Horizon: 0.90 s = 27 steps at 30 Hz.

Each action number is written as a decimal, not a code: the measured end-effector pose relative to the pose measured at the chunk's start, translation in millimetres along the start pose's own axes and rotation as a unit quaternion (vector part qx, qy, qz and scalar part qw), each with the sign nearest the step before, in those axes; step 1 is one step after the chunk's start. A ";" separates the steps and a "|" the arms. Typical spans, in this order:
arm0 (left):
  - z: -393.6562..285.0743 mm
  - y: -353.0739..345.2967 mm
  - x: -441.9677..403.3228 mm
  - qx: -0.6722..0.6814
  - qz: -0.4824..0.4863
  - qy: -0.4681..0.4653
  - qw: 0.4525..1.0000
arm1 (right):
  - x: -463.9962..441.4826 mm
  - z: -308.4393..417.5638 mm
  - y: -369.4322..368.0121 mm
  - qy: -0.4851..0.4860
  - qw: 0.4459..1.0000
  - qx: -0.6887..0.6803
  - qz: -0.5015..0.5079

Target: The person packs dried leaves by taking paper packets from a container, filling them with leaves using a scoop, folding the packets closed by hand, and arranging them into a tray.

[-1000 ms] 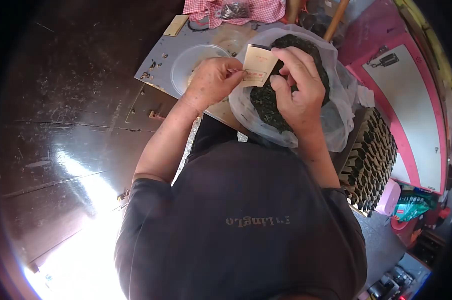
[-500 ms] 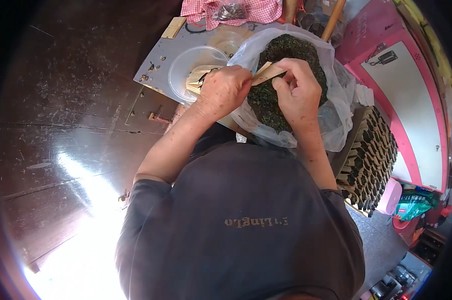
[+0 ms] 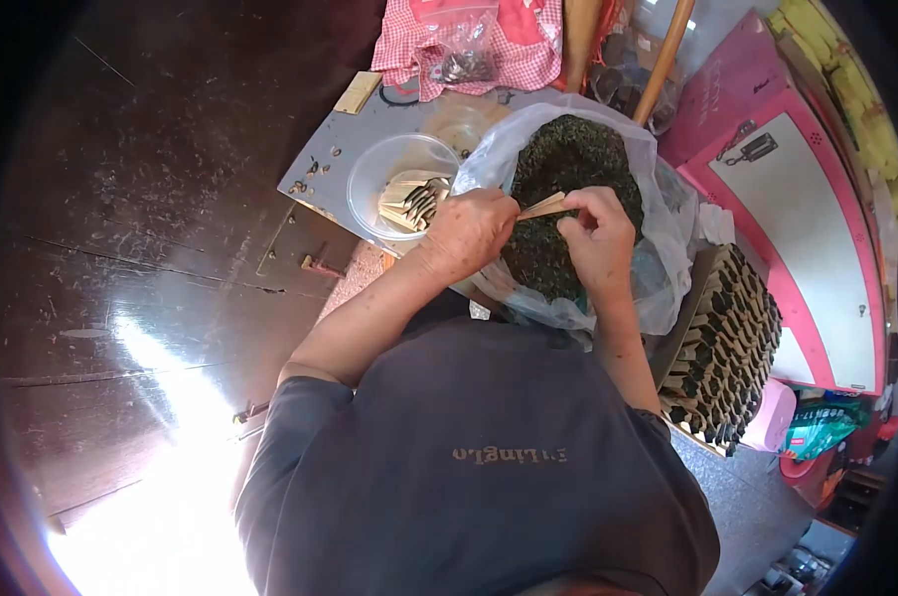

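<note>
My left hand (image 3: 472, 230) is closed on the near end of a tan, paper-like folded strip (image 3: 542, 207). My right hand (image 3: 603, 243) pinches the strip's other end between thumb and fingertips. Both are above a white plastic bag (image 3: 491, 164) full of dark green, dried, crumbled leaf (image 3: 573, 149). Beside my left hand a clear round tub (image 3: 356, 187) holds several tan folded pieces (image 3: 401, 199), some showing dark edges. My left hand hides part of the tub's near side.
At right stands a dense stack of tan, dark-tipped packets (image 3: 732, 348) in a box. A pink cabinet (image 3: 767, 209) is behind it. Small dark bits (image 3: 315, 169) and a wooden block (image 3: 358, 92) lie on the grey tabletop (image 3: 315, 134). A checked cloth (image 3: 533, 50) lies at the back.
The view has shifted, so the table sits lower in it. The strip, earlier showing a broad face, now looks narrower between my hands. My left hand hides less of the tub.
</note>
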<state>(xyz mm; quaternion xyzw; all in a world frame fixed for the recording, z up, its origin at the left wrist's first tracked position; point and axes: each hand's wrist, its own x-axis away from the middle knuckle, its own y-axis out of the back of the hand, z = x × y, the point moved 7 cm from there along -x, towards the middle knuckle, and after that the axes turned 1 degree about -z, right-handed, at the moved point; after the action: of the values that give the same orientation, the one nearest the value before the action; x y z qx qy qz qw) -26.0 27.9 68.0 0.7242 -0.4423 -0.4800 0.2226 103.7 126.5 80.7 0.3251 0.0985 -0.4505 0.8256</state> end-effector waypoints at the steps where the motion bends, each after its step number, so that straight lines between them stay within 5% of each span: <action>1: -1.0 -1.2 -0.4 -0.002 0.004 -0.004 1.000 | 3.0 -3.0 -2.0 0.002 1.000 0.000 -0.001; 3: -1.1 -4.5 -1.9 -0.003 0.010 -0.013 1.000 | 7.6 -15.9 0.8 -0.052 0.994 -0.083 -0.050; 13: -2.0 -6.1 -3.8 0.014 -0.020 -0.017 1.000 | 26.0 -27.1 2.9 -0.113 0.991 -0.069 -0.034; 19: -9.9 -15.8 -5.0 -0.034 -0.001 -0.055 0.998 | 29.4 -48.0 -12.5 -0.209 0.958 -0.070 0.183; 22: -13.7 -17.5 -5.7 -0.035 0.009 -0.068 0.997 | 31.2 -47.1 -15.0 -0.271 0.913 -0.246 0.179; 27: -18.4 -32.3 -2.0 -0.028 0.076 -0.069 0.994 | 42.2 -74.6 -21.9 -0.263 0.925 -0.226 0.158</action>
<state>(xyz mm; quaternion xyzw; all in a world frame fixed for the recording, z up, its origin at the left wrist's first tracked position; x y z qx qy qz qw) 3.9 44.2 52.9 0.6473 -0.4968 -0.5226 0.2472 120.0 136.0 -5.7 0.0117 -0.0756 -0.3494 0.9338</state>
